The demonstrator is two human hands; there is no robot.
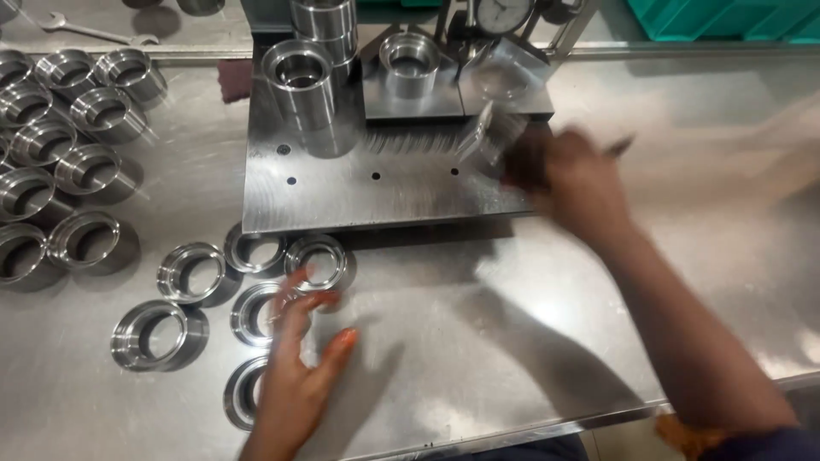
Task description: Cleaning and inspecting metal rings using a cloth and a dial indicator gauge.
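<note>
Over the steel gauge plate (342,192), the blurred right hand (568,175) grips a machined ring (489,135), tilted, just left of its fingers. Nearer the body, the left hand (299,376) hovers open and empty, fingertips touching a flat-lying ring (260,313) on the table (478,341).

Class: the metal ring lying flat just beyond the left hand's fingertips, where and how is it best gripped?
Probably from above, pinching the ring across its outer wall: it lies bore-up, and the left hand is beside it. Neighbouring rings crowd its far side.
</note>
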